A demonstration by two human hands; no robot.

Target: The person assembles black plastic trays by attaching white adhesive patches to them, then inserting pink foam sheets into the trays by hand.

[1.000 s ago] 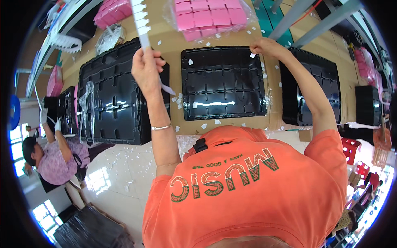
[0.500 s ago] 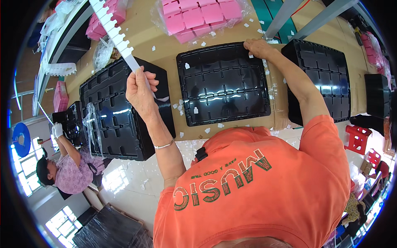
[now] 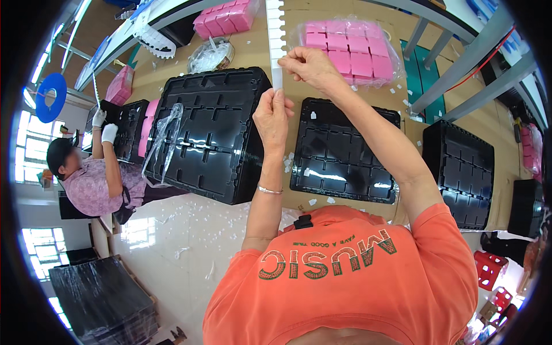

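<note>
A long white strip with small tabs along one edge rises upright from my left hand, whose fingers are closed on its lower end. My right hand is pinched at the strip's right edge, just above the left hand; whether a single tab is between its fingertips is too small to tell. Below my right forearm lies a black plastic tray with molded compartments and a small white tab near its upper left corner. To the left stands a tall stack of black trays.
Another stack of black trays stands at the right. Pink foam blocks in clear film lie at the back, beside a clear plastic bag. Grey metal legs rise at the back right. A co-worker with white gloves works at the left.
My right hand has left the tray's far edge and come to the strip. The strip, tilted left before, now stands upright. The view has shifted, with the trays appearing lower and further right.
</note>
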